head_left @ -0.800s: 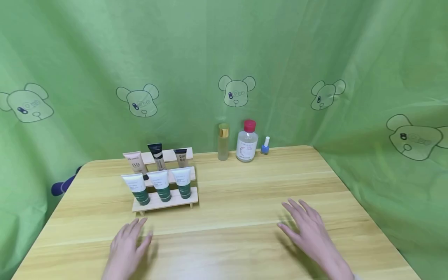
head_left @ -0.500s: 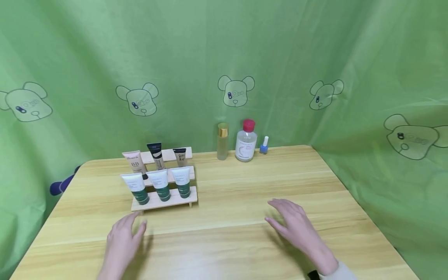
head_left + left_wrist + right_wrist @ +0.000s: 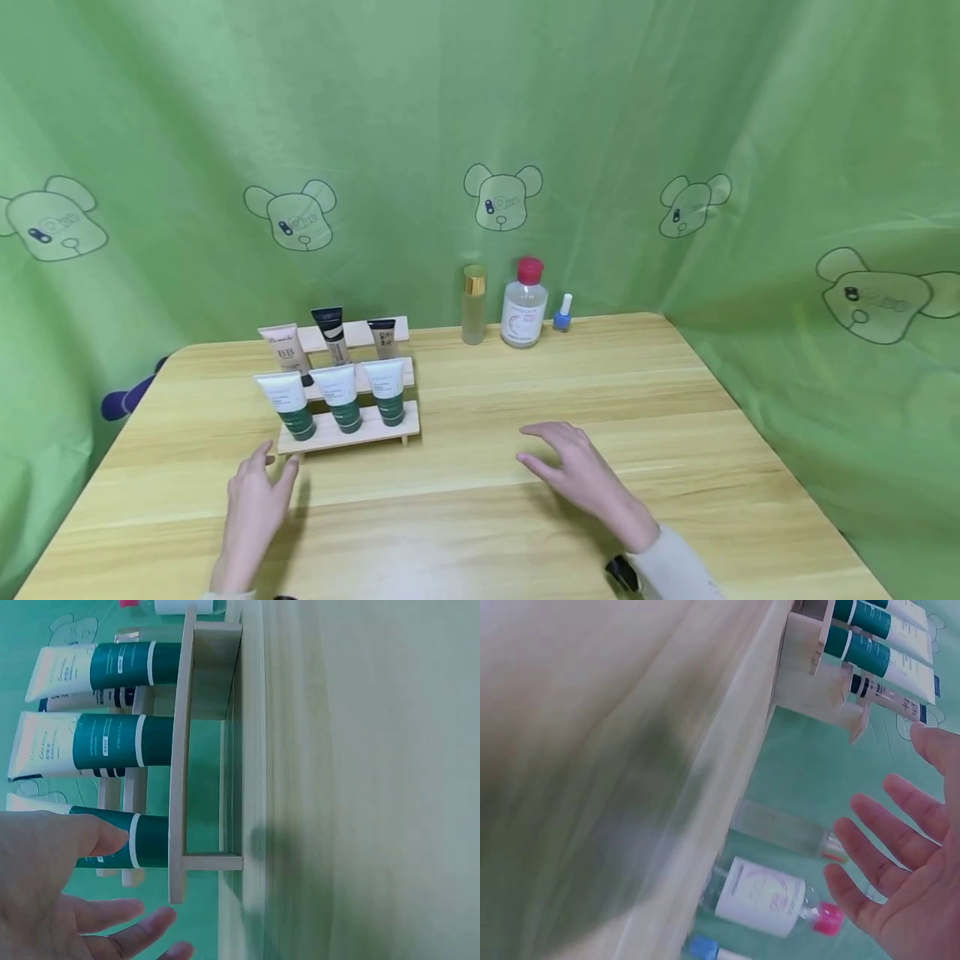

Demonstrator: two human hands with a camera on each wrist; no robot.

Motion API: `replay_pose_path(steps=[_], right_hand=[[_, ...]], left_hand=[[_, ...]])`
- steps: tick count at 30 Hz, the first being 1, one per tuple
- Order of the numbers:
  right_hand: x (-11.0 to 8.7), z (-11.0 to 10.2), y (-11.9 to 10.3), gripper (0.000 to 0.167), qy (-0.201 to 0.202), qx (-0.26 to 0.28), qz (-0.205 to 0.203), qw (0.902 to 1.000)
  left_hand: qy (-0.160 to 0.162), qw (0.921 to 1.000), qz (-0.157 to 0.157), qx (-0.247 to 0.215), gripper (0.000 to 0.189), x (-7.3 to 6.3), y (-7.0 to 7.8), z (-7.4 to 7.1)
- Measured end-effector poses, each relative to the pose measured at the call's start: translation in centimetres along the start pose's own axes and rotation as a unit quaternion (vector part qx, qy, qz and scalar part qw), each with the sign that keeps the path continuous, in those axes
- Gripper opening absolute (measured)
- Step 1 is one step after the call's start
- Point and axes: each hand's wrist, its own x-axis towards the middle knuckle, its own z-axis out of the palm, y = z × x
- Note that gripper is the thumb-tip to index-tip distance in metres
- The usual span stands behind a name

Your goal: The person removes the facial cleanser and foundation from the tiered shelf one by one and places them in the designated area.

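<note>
My left hand [image 3: 257,498] is just in front of the left corner of a tiered wooden rack [image 3: 352,435], its fingers bent loosely and holding nothing. In the left wrist view its thumb overlaps the nearest green and white squeeze tube [image 3: 154,841]. Three such tubes, including the middle one [image 3: 337,400], stand on the rack's front step. Behind them are a pink BB cream tube [image 3: 287,350], a black-capped tube [image 3: 332,335] and a smaller dark-capped tube [image 3: 383,337]. My right hand [image 3: 585,475] hovers above the table to the rack's right, fingers spread and nothing in them.
At the table's back edge stand a gold-capped bottle [image 3: 473,308], a clear bottle with a red cap [image 3: 524,308] and a small blue nail polish bottle [image 3: 562,317]. A green curtain [image 3: 405,167] hangs behind and beside the wooden table [image 3: 465,500].
My right hand has moved left across the table toward the rack. My left hand has moved slightly forward and left, nearer the rack's front corner. The tubes and bottles stay put.
</note>
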Motion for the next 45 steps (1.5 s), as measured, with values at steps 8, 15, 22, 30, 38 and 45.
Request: replay_pose_path(steps=[8,15,22,30,38,45], right_hand=[[2.3,1.8,-1.2,0.037,-0.037,0.077,0.025,0.996],[5.0,4.1,-2.3,0.039,-0.058,0.143,0.043,0.9872],[7.2,5.6,-3.0,0.041,-0.081,0.18,0.056,0.9787],[9.5,7.4,-3.9,0.047,-0.09,0.22,0.072,0.9686],[11.4,8.8,-5.4,0.051,-0.084,0.247,0.078,0.9622],[12.4,9.7,-6.7,0.054,-0.099,0.263,0.084,0.9559]], left_hand=[[-0.014,0.9997,-0.007,-0.018,0.057,1.1,-0.1,0.6],[-0.019,0.9995,-0.012,-0.021,0.056,1.9,-0.4,0.6],[-0.043,0.9977,-0.031,-0.043,0.07,2.3,-0.4,1.2],[-0.061,0.9951,-0.051,-0.058,0.08,2.5,-0.5,1.6],[-0.051,0.9947,-0.047,-0.075,0.079,2.5,-0.6,1.3],[-0.056,0.9946,-0.055,-0.068,0.08,2.3,-0.4,1.3]])
